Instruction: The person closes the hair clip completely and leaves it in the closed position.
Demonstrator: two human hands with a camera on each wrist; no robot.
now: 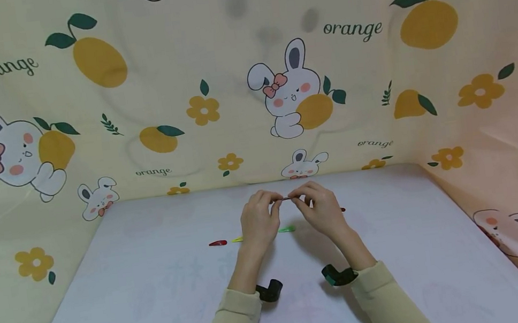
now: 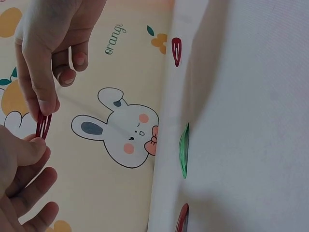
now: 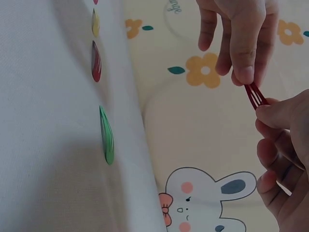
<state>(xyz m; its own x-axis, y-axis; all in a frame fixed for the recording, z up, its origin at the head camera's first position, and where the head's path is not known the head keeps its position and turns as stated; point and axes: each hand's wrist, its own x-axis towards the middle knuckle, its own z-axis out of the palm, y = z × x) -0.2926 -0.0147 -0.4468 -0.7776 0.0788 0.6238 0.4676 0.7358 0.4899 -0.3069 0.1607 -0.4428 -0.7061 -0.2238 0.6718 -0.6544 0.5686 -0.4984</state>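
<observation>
A dark red snap hair clip (image 2: 43, 126) is stretched between both hands above the far part of the table. Thumb and fingers of my left hand (image 1: 259, 221) pinch one end. At the other end, my right hand (image 1: 320, 210) pinches it the same way. Slots between its thin bars show in the right wrist view. Below the hands lie a green hair clip (image 1: 287, 229), a yellow one (image 1: 237, 239) partly covered by the left hand, and a red one (image 1: 218, 243). Another dark red clip (image 1: 343, 209) peeks out beside the right hand.
The white table (image 1: 160, 303) carries the loose clips in a rough row near its far side. Behind its far edge rises a yellow cloth (image 1: 226, 52) printed with rabbits and oranges. Black wrist cameras (image 1: 271, 290) sit at both cuffs.
</observation>
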